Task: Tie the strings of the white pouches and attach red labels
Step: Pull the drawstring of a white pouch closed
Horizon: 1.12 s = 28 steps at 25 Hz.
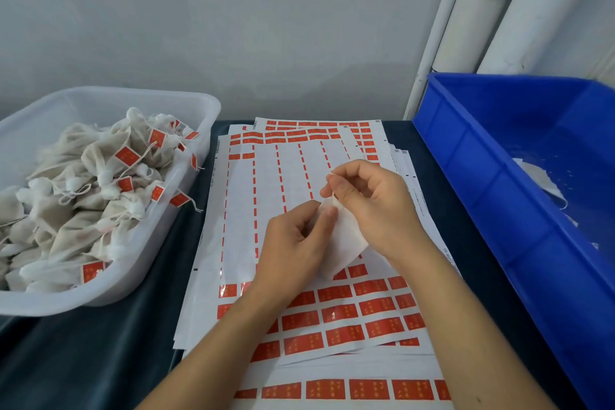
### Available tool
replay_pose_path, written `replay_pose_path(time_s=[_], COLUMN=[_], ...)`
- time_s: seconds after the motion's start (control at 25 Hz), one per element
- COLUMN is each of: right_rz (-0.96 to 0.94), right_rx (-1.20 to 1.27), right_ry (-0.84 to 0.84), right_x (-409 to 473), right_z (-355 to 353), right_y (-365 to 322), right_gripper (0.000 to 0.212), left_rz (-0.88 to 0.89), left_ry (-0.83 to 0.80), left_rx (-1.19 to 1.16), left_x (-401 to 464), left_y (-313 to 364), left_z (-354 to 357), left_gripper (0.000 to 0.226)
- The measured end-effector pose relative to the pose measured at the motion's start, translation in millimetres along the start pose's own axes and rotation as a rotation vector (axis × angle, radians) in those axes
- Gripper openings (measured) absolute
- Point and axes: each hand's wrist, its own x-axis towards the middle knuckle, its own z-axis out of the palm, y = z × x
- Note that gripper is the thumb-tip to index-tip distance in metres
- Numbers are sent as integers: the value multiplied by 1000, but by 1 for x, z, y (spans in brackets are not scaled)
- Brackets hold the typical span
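Note:
A white pouch (346,240) lies over the sheets of red labels (346,313) in the middle of the table. My left hand (293,243) pinches the pouch's top edge between thumb and fingers. My right hand (369,203), just above and to the right, pinches the pouch's thin string near its top. Most of the pouch is hidden between the two hands.
A white plastic tub (186,183) at the left holds several tied pouches with red labels (100,183). A blue crate (499,196) at the right holds a few white pouches (545,183). A dark cloth (109,343) covers the table. White pipes (482,27) stand behind the crate.

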Motion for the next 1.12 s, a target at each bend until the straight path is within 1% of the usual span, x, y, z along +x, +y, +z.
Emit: replay_pose_path(time_s=[0.16,0.28,0.4,0.52,0.6,0.72,0.88,1.0,1.04,1.12], right_rz=[54,124,213,244,243,277,321,314,302,237], right_rx=[99,159,270,348,376,450,536,471,397,180], right_ry=[-40,40,147,231,276,319,332,436,474,501], right_x=[1,3,6,12,15,18,22,20,17,8], right_z=[-7,-10,-17,-31,-34,-26,-23,-28,-28,-26], right_y=[-3,-4,-7,-9,-5,2,14,24,28,35], right_gripper=[10,11,14,19,23,18,15,10,10,17], left_rz=[-17,-21,14,8,-19,-46,-47,-81,-97,-125], left_ry=[-32,-63,-100,-151,-188,-213,-248,-220,-210,-208], left_rx=[-22,-59,-33,-37,-31,23,23,7,-1,-25], left_x=[-1,-3,-6,-8,-5,-2,-5,-4,-3,-2], left_y=[0,2,3,4,6,5,3,5,4,3], left_z=[0,0,-2,-3,-1,-2,-6,-6,-6,-5], left_gripper=[44,52,57,51,51,49,37,30,28,25])
